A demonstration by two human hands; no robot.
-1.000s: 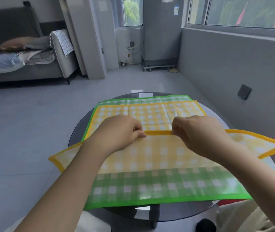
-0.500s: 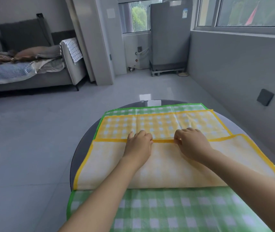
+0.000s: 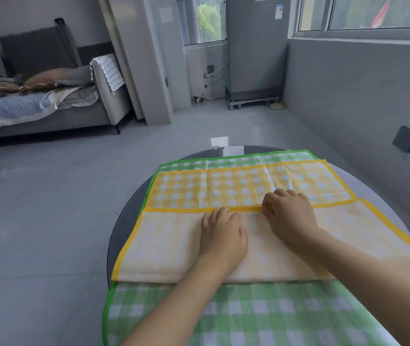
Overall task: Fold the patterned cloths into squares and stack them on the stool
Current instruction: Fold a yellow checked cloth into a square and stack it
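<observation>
Presently the yellow checked cloth with orange hem point(image 3: 261, 188) lies half-folded atop the green checked cloth point(image 3: 261, 315) on the round dark glass table point(image 3: 121, 226). Left hand point(image 3: 222, 237) presses flat; right hand point(image 3: 290, 216) pinches the hem. Risk: releasing unevenly skews the fold, and the cloth beneath may drag along.

two bare forearms, no sleeves

A dark round table point(image 3: 124, 233) fills the lower right of the frame. A green checked cloth point(image 3: 261, 318) lies spread directly on it, draping past its near edge at bottom centre.
</observation>
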